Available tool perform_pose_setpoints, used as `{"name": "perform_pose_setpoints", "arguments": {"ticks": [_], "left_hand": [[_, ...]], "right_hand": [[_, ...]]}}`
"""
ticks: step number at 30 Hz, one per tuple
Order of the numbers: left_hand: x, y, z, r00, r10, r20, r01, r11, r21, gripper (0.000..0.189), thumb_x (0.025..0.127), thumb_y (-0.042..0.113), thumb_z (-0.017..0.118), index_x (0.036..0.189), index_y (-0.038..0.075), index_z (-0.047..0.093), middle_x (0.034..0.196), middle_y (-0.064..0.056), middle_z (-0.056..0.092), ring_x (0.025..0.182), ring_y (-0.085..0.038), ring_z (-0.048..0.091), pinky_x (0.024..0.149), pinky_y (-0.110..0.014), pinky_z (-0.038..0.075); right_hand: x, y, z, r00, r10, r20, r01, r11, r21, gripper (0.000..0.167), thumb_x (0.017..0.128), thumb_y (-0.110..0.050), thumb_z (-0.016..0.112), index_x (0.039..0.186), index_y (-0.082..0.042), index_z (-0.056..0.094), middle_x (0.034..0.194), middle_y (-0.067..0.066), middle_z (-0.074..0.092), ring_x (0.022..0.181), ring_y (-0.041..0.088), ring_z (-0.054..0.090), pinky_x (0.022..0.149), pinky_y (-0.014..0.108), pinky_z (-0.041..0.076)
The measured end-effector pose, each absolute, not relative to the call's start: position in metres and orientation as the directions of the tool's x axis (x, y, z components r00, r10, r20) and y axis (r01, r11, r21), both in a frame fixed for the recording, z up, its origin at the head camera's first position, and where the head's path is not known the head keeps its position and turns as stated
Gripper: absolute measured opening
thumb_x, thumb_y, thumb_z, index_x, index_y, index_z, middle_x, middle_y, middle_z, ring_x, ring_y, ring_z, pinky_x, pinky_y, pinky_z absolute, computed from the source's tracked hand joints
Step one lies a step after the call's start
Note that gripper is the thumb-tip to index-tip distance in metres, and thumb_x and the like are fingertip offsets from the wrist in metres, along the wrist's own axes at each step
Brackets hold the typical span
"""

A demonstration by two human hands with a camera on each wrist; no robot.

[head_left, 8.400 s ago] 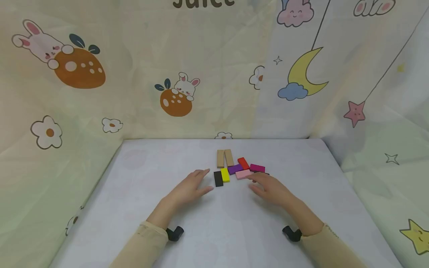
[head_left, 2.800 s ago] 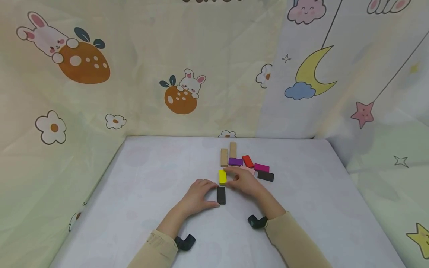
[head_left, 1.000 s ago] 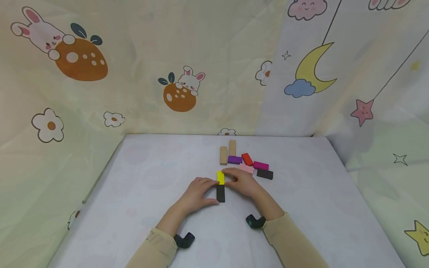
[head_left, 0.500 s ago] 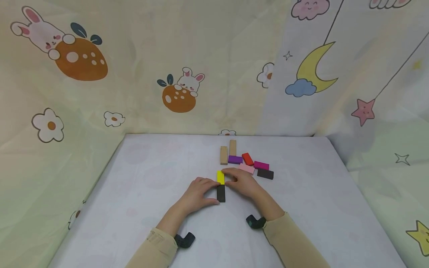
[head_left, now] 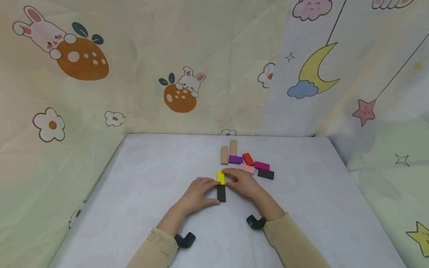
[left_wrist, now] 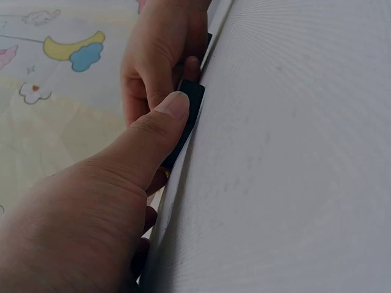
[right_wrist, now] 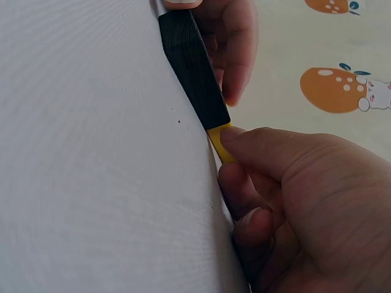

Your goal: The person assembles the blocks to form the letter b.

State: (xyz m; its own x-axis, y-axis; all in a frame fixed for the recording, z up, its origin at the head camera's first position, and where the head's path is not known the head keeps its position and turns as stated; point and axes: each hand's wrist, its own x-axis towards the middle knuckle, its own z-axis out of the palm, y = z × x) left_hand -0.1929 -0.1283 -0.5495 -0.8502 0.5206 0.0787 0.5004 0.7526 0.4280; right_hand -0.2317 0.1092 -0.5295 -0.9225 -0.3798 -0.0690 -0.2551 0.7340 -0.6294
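Note:
In the head view a black block [head_left: 221, 193] and a yellow block [head_left: 220, 177] lie end to end on the white table. My left hand [head_left: 197, 195] holds the black block, its thumb at the near end and a finger at the far end by the joint. The left wrist view shows that thumb [left_wrist: 175, 107] pressed against the black block [left_wrist: 194, 97]. My right hand [head_left: 242, 182] pinches the yellow block. In the right wrist view its thumb [right_wrist: 238, 141] lies on the yellow block [right_wrist: 219, 141], which meets the black block [right_wrist: 194, 73]; fingers partly hide the yellow one.
Behind the hands lie two plain wooden blocks [head_left: 224, 155], a purple block [head_left: 236, 159], a red block [head_left: 248, 159], a magenta block [head_left: 262, 165], a pink block [head_left: 247, 169] and another black block [head_left: 266, 174]. A printed cloth [head_left: 134, 93] hangs behind the table [head_left: 151, 160].
The black and yellow blocks, side by side at first, came nearer me and were closed up end to end. A wooden and the purple block also shifted earlier. Over the last second the hands barely move.

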Motion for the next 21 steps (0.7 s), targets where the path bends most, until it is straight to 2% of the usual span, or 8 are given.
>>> {"name": "perform_pose_setpoints", "arguments": {"ticks": [4,8,11,14,15,17,21], "left_hand": [[-0.193,-0.129,-0.549,-0.854,0.517,0.064,0.492,0.762,0.421,0.073,0.082,0.063,0.069,0.145,0.032,0.049,0.14,0.008,0.055,0.129,-0.016,0.046,0.113,-0.042,0.037],[-0.193,-0.13,-0.55,-0.854,0.517,0.068,0.494,0.762,0.418,0.072,0.082,0.063,0.069,0.144,0.032,0.05,0.14,0.008,0.055,0.129,-0.016,0.046,0.113,-0.043,0.037],[-0.194,-0.13,-0.551,-0.851,0.519,0.078,0.501,0.762,0.41,0.072,0.082,0.064,0.068,0.144,0.032,0.05,0.14,0.008,0.055,0.129,-0.016,0.046,0.114,-0.043,0.037],[-0.195,-0.129,-0.552,-0.848,0.523,0.089,0.51,0.758,0.407,0.072,0.082,0.064,0.068,0.144,0.032,0.05,0.14,0.008,0.055,0.129,-0.017,0.046,0.114,-0.043,0.037],[-0.195,-0.129,-0.552,-0.847,0.523,0.092,0.511,0.757,0.408,0.072,0.082,0.064,0.069,0.144,0.032,0.051,0.14,0.008,0.055,0.13,-0.017,0.046,0.114,-0.044,0.037],[-0.195,-0.129,-0.552,-0.847,0.524,0.094,0.512,0.755,0.41,0.072,0.082,0.064,0.069,0.144,0.032,0.051,0.14,0.007,0.055,0.13,-0.017,0.047,0.113,-0.044,0.037],[-0.195,-0.129,-0.552,-0.847,0.524,0.088,0.511,0.757,0.408,0.072,0.082,0.064,0.069,0.144,0.032,0.051,0.14,0.008,0.055,0.13,-0.017,0.047,0.114,-0.043,0.037]], "right_hand": [[-0.232,0.109,-0.53,-0.922,-0.382,-0.067,-0.256,0.729,-0.635,0.053,0.089,-0.034,0.074,0.139,-0.037,0.056,0.136,-0.01,0.06,0.082,0.013,0.053,0.07,0.024,0.051],[-0.234,0.109,-0.534,-0.932,-0.359,-0.05,-0.241,0.716,-0.655,0.05,0.09,-0.033,0.071,0.138,-0.037,0.057,0.139,-0.011,0.057,0.086,0.015,0.055,0.075,0.026,0.053],[-0.237,0.11,-0.537,-0.942,-0.334,-0.016,-0.239,0.704,-0.669,0.047,0.092,-0.032,0.068,0.138,-0.035,0.057,0.144,-0.011,0.054,0.104,0.016,0.059,0.089,0.035,0.056],[-0.24,0.111,-0.538,-0.948,-0.318,0.014,-0.244,0.699,-0.673,0.045,0.094,-0.032,0.066,0.138,-0.032,0.057,0.145,-0.01,0.053,0.119,0.017,0.057,0.099,0.041,0.053],[-0.241,0.111,-0.538,-0.95,-0.312,0.016,-0.24,0.695,-0.678,0.044,0.095,-0.032,0.065,0.138,-0.032,0.057,0.144,-0.01,0.053,0.116,0.017,0.059,0.098,0.041,0.054],[-0.241,0.111,-0.538,-0.955,-0.297,0.016,-0.223,0.682,-0.696,0.042,0.096,-0.03,0.064,0.138,-0.031,0.058,0.14,-0.008,0.056,0.1,0.017,0.064,0.088,0.038,0.057],[-0.243,0.111,-0.535,-0.967,-0.254,-0.008,-0.164,0.65,-0.742,0.04,0.097,-0.028,0.063,0.137,-0.031,0.058,0.127,-0.003,0.061,0.064,0.016,0.059,0.061,0.029,0.053]]}}
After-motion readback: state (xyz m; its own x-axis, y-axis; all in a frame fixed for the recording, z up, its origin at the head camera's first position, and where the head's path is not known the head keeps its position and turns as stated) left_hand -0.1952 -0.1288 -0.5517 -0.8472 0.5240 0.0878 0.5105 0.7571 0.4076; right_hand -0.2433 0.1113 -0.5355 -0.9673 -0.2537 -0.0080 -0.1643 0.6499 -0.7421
